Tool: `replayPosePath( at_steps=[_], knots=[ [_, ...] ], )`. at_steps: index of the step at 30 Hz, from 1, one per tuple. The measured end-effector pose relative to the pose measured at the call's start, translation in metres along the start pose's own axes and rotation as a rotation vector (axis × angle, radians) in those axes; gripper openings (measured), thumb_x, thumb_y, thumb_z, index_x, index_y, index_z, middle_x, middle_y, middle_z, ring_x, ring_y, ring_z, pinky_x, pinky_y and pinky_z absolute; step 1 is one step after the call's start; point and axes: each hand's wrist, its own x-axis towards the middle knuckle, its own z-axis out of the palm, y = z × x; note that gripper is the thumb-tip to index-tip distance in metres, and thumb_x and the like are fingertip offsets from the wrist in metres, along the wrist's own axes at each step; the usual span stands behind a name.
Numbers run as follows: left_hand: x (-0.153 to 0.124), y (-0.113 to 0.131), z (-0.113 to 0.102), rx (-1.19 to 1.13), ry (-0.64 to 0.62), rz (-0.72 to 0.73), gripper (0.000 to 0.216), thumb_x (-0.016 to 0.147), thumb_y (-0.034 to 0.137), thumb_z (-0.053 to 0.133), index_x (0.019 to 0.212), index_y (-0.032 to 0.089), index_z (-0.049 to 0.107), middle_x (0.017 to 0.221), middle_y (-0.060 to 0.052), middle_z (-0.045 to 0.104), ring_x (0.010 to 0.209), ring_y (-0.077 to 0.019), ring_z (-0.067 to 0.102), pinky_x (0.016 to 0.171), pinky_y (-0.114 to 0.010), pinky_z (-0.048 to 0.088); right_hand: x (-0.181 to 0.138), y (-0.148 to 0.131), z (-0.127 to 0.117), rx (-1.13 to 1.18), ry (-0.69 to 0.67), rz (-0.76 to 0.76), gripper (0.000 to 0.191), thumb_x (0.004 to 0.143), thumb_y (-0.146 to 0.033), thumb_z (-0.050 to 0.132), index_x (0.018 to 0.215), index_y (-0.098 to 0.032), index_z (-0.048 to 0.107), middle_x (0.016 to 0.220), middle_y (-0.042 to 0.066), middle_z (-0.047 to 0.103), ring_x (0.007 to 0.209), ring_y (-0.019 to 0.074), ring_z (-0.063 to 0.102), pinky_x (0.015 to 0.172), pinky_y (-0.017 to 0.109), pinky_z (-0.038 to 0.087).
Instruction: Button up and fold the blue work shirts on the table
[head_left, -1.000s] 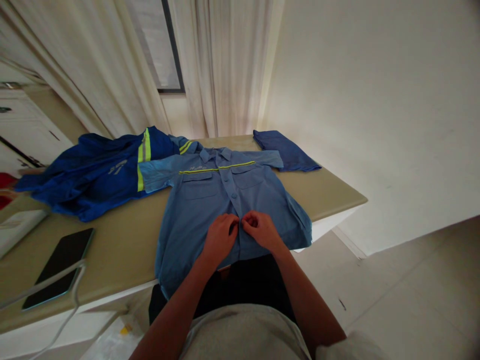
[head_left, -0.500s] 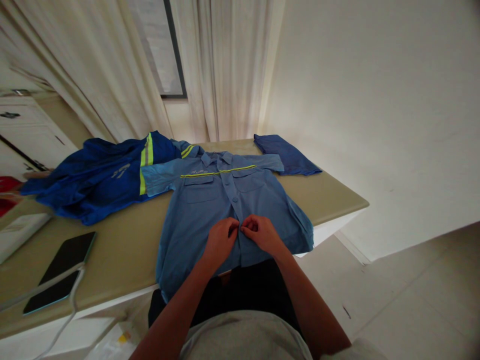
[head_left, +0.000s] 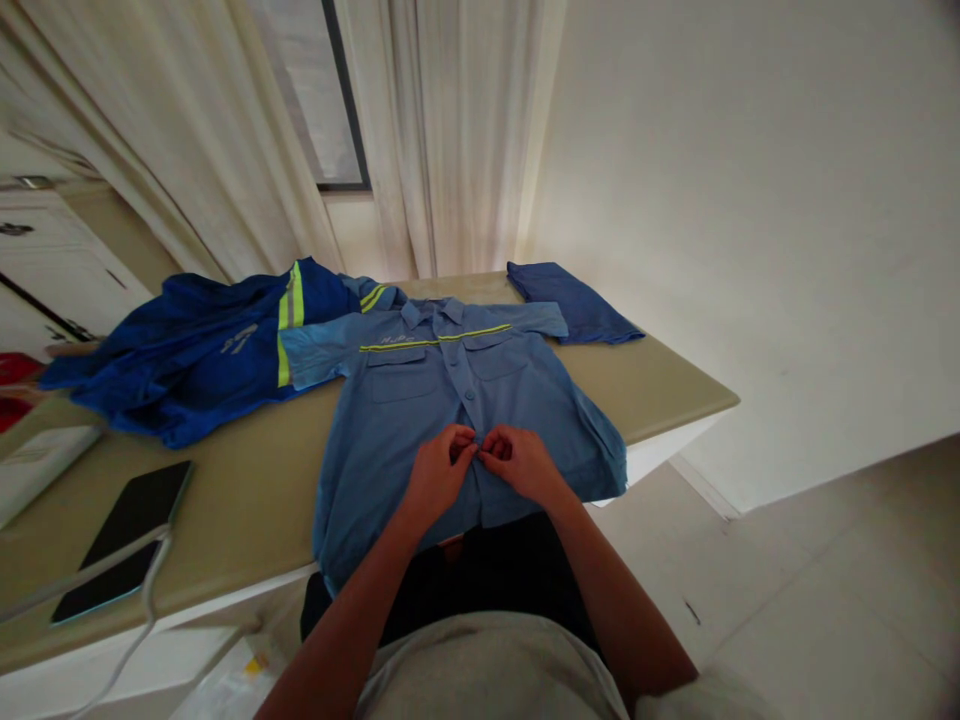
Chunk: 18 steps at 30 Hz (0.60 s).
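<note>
Where a grey-blue shirt (head_left: pixel 397 430) lies spread, left hand (head_left: pixel 436 472), right hand (head_left: pixel 527 465), fingers (head_left: pixel 459 433) pinched on its front

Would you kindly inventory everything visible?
Button-up shirt: 1, blue, centre
Reflective garment: 1, blue, left
Striped fabric: 1, blue, behind shirt
Folded cloth: 1, navy, back right
Phone or tablet: 1, black, left
Cable: 1, white, left
Boxlike item: 1, white, left
Object: count unclear, red, left
Table: 1, tan, under shirt
Curtains: 2, cream, behind table
Window: 1, grey, between curtains
Cabinet: 1, white, left
Plastic bag: 1, whitish, below table
Wall: 1, white, right
Top: 1, beige, bottom
Trousers: 1, black, bottom
Left hand: 1, shirt front
Right hand: 1, shirt front
</note>
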Motion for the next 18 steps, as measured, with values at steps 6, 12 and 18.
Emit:
replayPosePath(
  at_steps=[6, 12, 18],
  knots=[
    [0.000, -0.001, -0.001, -0.025, -0.018, -0.036, 0.021, 0.092, 0.028, 0.064, 0.111, 0.020, 0.069, 0.096, -0.004, 0.078, 0.083, -0.0193, 0.073, 0.079, -0.033, 0.056, -0.002, 0.004, 0.001, 0.018, 0.031, -0.037, 0.013, 0.088, -0.025, 0.078, 0.100, -0.020, 0.076, 0.072, -0.002, 0.071, 0.063, 0.0142, 0.061, 0.064, 0.026, 0.043],
    [-0.001, 0.002, 0.000, 0.032, 0.001, -0.062, 0.027, 0.091, 0.028, 0.063, 0.117, 0.020, 0.065, 0.094, -0.002, 0.076, 0.065, -0.0156, 0.061, 0.069, -0.032, 0.051, -0.008, 0.010, 0.004, 0.044, 0.100, -0.167, 0.012, 0.095, -0.030, 0.071, 0.093, -0.021, 0.079, 0.079, 0.001, 0.073, 0.067, 0.0157, 0.062, 0.068, 0.027, 0.045],
    [-0.002, 0.003, 0.001, 0.049, -0.003, -0.021, 0.017, 0.093, 0.026, 0.063, 0.109, 0.021, 0.064, 0.098, -0.005, 0.075, 0.085, -0.0194, 0.069, 0.081, -0.034, 0.053, -0.010, 0.009, 0.004, 0.001, 0.143, -0.238, 0.009, 0.098, -0.024, 0.066, 0.096, -0.022, 0.075, 0.094, 0.003, 0.070, 0.078, 0.0169, 0.063, 0.074, 0.028, 0.047]
  ],
)
